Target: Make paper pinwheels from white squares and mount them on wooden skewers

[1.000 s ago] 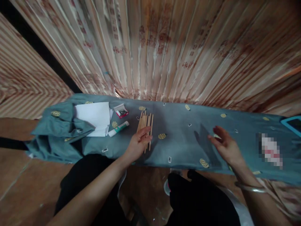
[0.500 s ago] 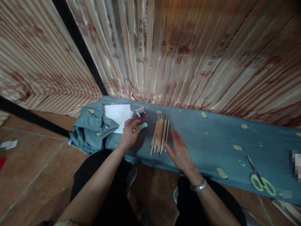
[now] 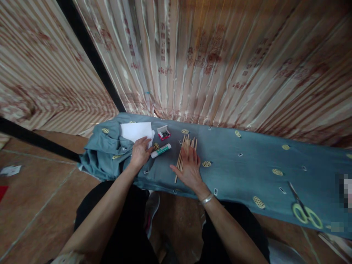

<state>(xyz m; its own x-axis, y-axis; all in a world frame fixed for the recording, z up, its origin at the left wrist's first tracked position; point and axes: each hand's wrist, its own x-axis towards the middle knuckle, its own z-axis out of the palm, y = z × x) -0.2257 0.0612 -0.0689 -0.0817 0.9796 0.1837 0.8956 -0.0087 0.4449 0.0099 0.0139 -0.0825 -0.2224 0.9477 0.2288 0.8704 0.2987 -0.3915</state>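
Observation:
My left hand (image 3: pixel 140 152) rests at the right edge of a stack of white paper (image 3: pixel 135 131), fingers stretched out and holding nothing. Just right of it, a white and green glue stick (image 3: pixel 161 150) lies slanted on the cloth, its left end near my thumb. My right hand (image 3: pixel 189 168) lies over a loose bundle of thin wooden sticks (image 3: pixel 179 161), fingers on them and thumb spread out to the left. Part of the bundle is hidden under that hand. Behind the glue stick, a small red and white box (image 3: pixel 164 133) stands open with small dark pieces inside.
A blue-grey cloth (image 3: pixel 231 172) with pineapple prints covers the long narrow table and bunches up at its left end. Scissors (image 3: pixel 304 211) with green handles lie near the right front edge. A pleated curtain (image 3: pixel 192 73) hangs behind, and a dark pole (image 3: pixel 93 55) crosses at left.
My left hand has drawn back left from the glue stick onto the paper's edge. My right hand has moved left from beside the sticks to over them.

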